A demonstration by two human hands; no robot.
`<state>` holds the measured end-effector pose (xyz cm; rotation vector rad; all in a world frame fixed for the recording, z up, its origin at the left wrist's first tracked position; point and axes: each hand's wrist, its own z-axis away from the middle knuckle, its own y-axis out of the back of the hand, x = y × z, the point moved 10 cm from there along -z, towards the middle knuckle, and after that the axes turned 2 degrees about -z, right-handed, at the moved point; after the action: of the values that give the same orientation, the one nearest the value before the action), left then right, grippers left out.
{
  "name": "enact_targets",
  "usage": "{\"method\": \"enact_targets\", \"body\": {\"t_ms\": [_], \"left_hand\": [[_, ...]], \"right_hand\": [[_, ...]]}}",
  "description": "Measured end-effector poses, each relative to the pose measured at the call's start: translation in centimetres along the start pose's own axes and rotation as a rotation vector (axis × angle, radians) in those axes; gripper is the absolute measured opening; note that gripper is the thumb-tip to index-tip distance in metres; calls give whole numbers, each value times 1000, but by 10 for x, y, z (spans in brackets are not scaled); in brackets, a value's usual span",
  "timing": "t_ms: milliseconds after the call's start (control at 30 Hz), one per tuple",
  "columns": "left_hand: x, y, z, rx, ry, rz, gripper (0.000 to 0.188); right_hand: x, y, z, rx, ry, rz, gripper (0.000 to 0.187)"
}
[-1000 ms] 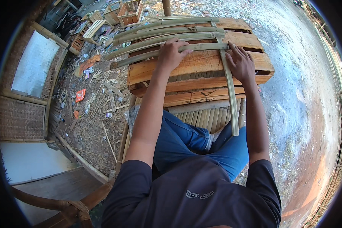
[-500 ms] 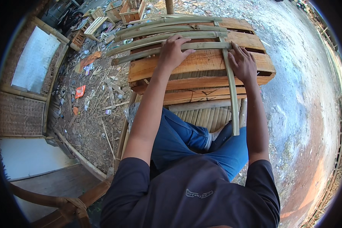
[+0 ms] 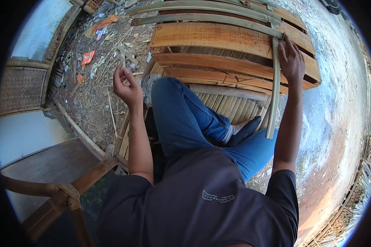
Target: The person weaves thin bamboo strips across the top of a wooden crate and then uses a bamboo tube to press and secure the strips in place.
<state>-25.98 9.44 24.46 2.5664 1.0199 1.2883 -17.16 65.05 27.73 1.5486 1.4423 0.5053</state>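
My right hand [image 3: 292, 61] is at the near right corner of a bamboo slat frame, its fingers and thumb closed round the crossing. There the nearest crosswise bamboo slat [image 3: 206, 17] meets a long bamboo strip [image 3: 273, 103], whose free end hangs over my right thigh. A further bamboo slat [image 3: 210, 5] lies behind, and others run off the top edge. All rest on a slatted wooden bench [image 3: 214, 36] of orange-brown planks. Away to the left, my left hand [image 3: 128, 87] is raised over the littered ground, fingers loosely curled and apart from the thumb, with nothing visible in it.
Under my legs is a bamboo-slat seat [image 3: 222, 103]. Wood scraps and an orange-red wrapper [image 3: 87, 57] litter the ground at left. A bamboo rail [image 3: 70, 197] stands at lower left, near woven wall panels [image 3: 22, 88]. Pale ground [image 3: 338, 107] stretches along the right.
My left hand has let go of the slats and swung left and toward me. My right hand stays at the crossing. The view has tilted down, so the bench sits higher in it.
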Motion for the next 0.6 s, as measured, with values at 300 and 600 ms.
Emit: {"method": "enact_targets", "body": {"t_ms": [300,600], "left_hand": [[-245,80,166,-546,493,-535,41],[-162,-7,146,-548,188,-521,26]], "right_hand": [[-13,0,-2,-27,33,-32,51],[0,4,0,-29,34,-18,53]]}}
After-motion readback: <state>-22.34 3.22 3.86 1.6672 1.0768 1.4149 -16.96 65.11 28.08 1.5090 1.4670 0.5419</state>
